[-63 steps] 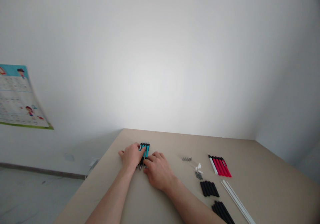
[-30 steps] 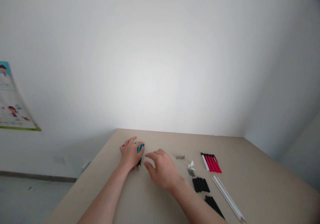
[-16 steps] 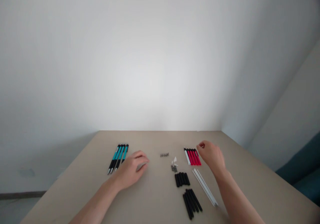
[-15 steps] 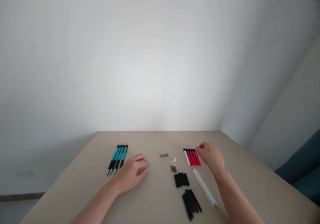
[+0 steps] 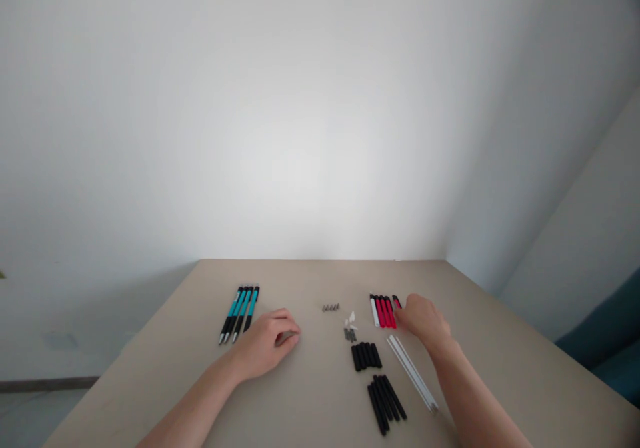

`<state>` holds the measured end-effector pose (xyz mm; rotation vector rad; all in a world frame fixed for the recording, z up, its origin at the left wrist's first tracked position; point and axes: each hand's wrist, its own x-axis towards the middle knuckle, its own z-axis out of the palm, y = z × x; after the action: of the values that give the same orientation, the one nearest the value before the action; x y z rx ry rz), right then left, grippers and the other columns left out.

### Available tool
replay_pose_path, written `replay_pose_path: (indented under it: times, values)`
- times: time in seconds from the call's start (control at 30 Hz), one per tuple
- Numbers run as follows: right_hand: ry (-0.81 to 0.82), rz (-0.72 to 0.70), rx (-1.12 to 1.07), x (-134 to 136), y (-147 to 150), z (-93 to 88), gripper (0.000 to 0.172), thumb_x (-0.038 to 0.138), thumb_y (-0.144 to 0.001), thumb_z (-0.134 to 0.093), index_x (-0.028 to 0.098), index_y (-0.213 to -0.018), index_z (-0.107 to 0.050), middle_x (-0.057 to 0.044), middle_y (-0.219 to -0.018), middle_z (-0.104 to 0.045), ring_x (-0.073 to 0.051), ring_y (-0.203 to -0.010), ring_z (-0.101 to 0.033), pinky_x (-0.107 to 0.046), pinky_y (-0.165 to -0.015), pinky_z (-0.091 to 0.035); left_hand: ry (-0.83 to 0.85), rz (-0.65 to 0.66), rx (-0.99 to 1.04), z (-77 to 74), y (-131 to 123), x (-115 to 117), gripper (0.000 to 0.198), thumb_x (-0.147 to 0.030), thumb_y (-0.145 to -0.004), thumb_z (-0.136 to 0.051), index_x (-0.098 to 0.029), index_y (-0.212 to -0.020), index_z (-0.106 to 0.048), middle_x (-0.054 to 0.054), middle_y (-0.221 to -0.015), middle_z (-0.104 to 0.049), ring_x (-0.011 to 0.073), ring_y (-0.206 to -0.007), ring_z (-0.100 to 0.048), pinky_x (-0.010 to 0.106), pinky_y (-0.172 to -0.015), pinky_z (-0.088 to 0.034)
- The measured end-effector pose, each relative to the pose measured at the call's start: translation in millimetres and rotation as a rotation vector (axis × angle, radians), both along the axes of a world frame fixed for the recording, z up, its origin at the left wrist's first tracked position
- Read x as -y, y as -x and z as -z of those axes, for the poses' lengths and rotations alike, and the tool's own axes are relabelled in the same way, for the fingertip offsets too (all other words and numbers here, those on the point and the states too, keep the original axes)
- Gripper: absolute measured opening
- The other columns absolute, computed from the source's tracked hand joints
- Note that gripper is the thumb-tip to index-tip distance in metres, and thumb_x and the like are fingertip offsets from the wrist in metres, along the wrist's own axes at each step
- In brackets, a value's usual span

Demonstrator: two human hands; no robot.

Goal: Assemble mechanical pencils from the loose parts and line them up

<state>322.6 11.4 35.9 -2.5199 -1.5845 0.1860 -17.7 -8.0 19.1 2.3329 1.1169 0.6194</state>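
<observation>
My right hand (image 5: pixel 423 322) lies over the right side of a row of red pen barrels (image 5: pixel 384 311), its fingers curled down onto them; what the fingers hold, if anything, is hidden. My left hand (image 5: pixel 266 343) rests on the beige table (image 5: pixel 310 395) with its fingers loosely curled and nothing in them. Just left of it lie several assembled teal-and-black pens (image 5: pixel 240 305) side by side.
Between the hands lie small grey springs (image 5: pixel 331 307), tiny white and dark parts (image 5: pixel 349 325), two groups of black grip sleeves (image 5: pixel 366 356) (image 5: pixel 386 403) and thin white refill tubes (image 5: pixel 411 371). A white wall rises behind the table.
My head turned right. My right hand left the teal pens, crossed to the red barrels and lowered onto them. My left hand drew back off the pens and rests on the table.
</observation>
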Motion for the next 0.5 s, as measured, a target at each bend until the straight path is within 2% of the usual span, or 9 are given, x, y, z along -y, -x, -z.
replay_pose_path:
  times: [0.1,0.17,0.23,0.3,0.33,0.4,0.5]
  values:
    - [-0.086,-0.05,0.005,4,18,-12.2,0.026,0.028,-0.085,-0.045,0.014,-0.088,-0.067,-0.017,-0.086,-0.07,-0.029,-0.083,-0.066,-0.033,-0.063,-0.044,0.019,-0.001,0.0,1.1,0,1,0.024,-0.025,-0.088,-0.05,-0.022,-0.106,-0.066,0.002,-0.096,-0.061,0.0117,-0.067,-0.053,0.024,-0.071,-0.044]
    - [-0.181,-0.181,-0.012,8,38,-17.7,0.027,0.034,-0.091,-0.041,0.02,-0.093,-0.064,-0.01,-0.089,-0.069,-0.024,-0.085,-0.064,-0.03,-0.067,-0.043,0.018,-0.017,0.033,4.0,-2,1,0.042,-0.026,-0.087,-0.052,-0.025,-0.129,-0.05,0.003,-0.102,-0.06,0.0116,-0.067,-0.052,0.026,-0.075,-0.044]
    - [-0.371,-0.525,-0.067,15,63,-18.6,0.023,0.033,-0.093,-0.043,0.02,-0.094,-0.062,-0.007,-0.089,-0.068,-0.021,-0.081,-0.062,-0.029,-0.069,-0.043,0.007,-0.057,0.096,7.9,-4,2,0.071,-0.026,-0.084,-0.057,-0.026,-0.146,-0.021,0.005,-0.113,-0.056,0.0116,-0.067,-0.05,0.029,-0.077,-0.045]
    - [-0.444,-0.832,-0.084,22,88,-15.2,0.02,0.029,-0.094,-0.044,0.02,-0.091,-0.061,-0.007,-0.086,-0.066,-0.02,-0.083,-0.059,-0.029,-0.071,-0.042,0.017,-0.074,0.129,10.7,-6,3,0.085,-0.028,-0.083,-0.06,-0.027,-0.148,-0.005,0.007,-0.12,-0.053,0.0121,-0.069,-0.05,0.03,-0.077,-0.045]
    - [-0.456,-0.942,-0.101,26,99,-12.7,0.019,0.026,-0.094,-0.044,0.019,-0.09,-0.061,-0.006,-0.085,-0.066,-0.019,-0.083,-0.057,-0.028,-0.072,-0.042,0.029,-0.067,0.129,11.0,-6,3,0.085,-0.03,-0.083,-0.061,-0.027,-0.148,-0.006,0.008,-0.12,-0.052,0.0125,-0.069,-0.05,0.03,-0.077,-0.045]
    - [-0.444,-1.062,-0.116,30,114,-7.3,0.016,0.022,-0.094,-0.046,0.019,-0.089,-0.061,-0.005,-0.083,-0.065,-0.019,-0.082,-0.056,-0.028,-0.07,-0.041,0.058,-0.037,0.115,9.4,-6,4,0.077,-0.035,-0.083,-0.062,-0.027,-0.146,-0.019,0.007,-0.118,-0.053,0.0135,-0.071,-0.051,0.03,-0.075,-0.046]
    - [-0.424,-1.102,-0.13,30,122,-1.5,0.013,0.02,-0.093,-0.048,0.02,-0.089,-0.061,-0.004,-0.083,-0.065,-0.019,-0.08,-0.054,-0.027,-0.068,-0.041,0.06,-0.025,0.101,3.2,-5,4,0.061,-0.042,-0.084,-0.061,-0.025,-0.137,-0.038,0.007,-0.113,-0.055,0.0165,-0.08,-0.054,0.03,-0.078,-0.046]
